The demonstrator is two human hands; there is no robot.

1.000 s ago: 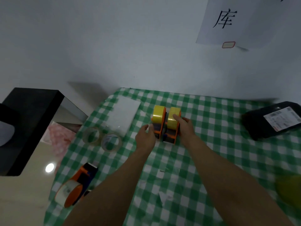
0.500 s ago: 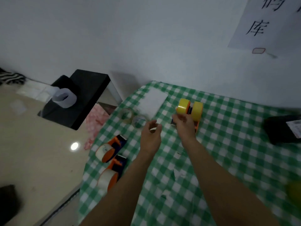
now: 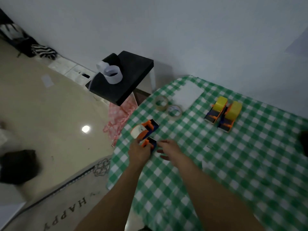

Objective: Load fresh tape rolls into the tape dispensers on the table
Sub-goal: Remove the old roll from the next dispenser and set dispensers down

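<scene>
Left hand (image 3: 139, 151) and right hand (image 3: 168, 150) have quit the yellow-loaded dispensers (image 3: 223, 114) for the table's (image 3: 216, 164) left edge, left gripping the near orange dispenser (image 3: 150, 143), right loose-fingered and empty beside it; likely light, rigid plastic, best held by the body, clear of the cutter.

The left hand (image 3: 139, 151) covers most of the nearer dispenser (image 3: 152, 142), leaving only its orange and dark front end in sight. Whether a roll sits in it cannot be told. The right hand (image 3: 168, 150) is smeared by motion, so whether its fingertips touch that dispenser is unclear. The print on the white roll (image 3: 139, 130) just behind is too small to read. A dark thing (image 3: 304, 144) is cut off at the right edge. A blurred dark shape (image 3: 18, 165) lies on the floor, and the lettered mat (image 3: 66, 212) runs off the bottom edge.
</scene>
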